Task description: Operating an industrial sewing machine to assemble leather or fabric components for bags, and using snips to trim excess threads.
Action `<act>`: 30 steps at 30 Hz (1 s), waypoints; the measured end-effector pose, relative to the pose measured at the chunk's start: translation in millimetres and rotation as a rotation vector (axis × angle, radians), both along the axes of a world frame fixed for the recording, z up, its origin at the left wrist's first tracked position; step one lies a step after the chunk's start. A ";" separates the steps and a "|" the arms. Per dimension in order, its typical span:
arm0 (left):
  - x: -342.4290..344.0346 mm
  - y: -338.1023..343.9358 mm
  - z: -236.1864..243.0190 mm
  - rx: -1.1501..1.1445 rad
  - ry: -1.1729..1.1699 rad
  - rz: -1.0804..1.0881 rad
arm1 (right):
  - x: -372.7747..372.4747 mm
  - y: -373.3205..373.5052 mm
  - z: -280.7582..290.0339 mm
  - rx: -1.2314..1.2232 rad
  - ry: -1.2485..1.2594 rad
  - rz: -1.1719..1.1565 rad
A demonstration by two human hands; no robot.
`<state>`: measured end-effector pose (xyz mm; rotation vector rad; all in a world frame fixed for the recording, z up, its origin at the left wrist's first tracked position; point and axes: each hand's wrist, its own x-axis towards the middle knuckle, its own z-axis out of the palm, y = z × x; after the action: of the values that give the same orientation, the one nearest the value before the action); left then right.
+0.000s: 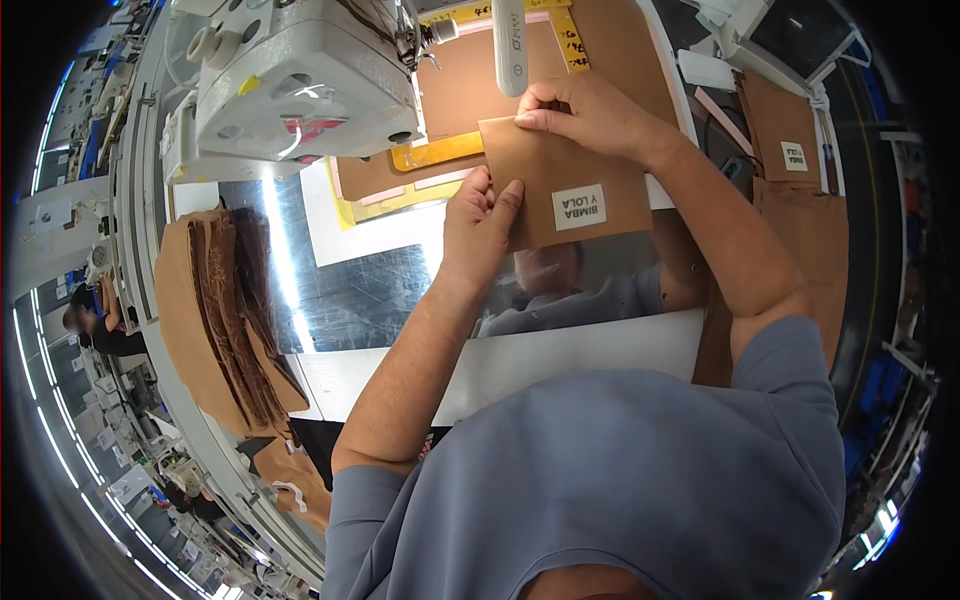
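A flat brown panel (540,180) with a pale printed label (580,207) is held up between my hands, over the metal plate and the yellow-edged frame. My left hand (481,218) pinches its left edge, thumb on the near face. With thumb and fingers closed, my right hand (580,115) grips the top edge. Beyond the panel, a yellow-edged template frame (437,153) lies around brown material (470,90). The white sewing machine head (300,85) stands to the left of the frame.
A stack of brown pieces (205,320) hangs over the left side of the table. More brown pieces, one labelled (785,135), lie at the right near a screen (800,40). A light grey bar (510,50) reaches in above my right hand. The shiny metal plate (370,285) spans the front.
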<state>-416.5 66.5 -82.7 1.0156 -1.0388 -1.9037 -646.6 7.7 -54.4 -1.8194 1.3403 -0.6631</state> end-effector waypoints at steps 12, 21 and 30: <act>33.5 -52.3 3.1 -0.274 -0.505 0.216 | 19.2 -160.4 -85.3 0.164 -1.063 0.121; 60.0 -59.2 -6.7 -0.971 -1.006 0.156 | 22.4 -172.6 -74.5 -0.567 0.062 0.051; 71.4 -78.1 -10.0 -1.436 -1.184 0.075 | 24.8 -203.1 -95.0 0.555 -1.294 -0.018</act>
<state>-345.0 -11.6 -92.7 1.0744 -2.3384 0.0573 -621.9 -195.4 -149.4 -0.6195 0.5282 -1.0609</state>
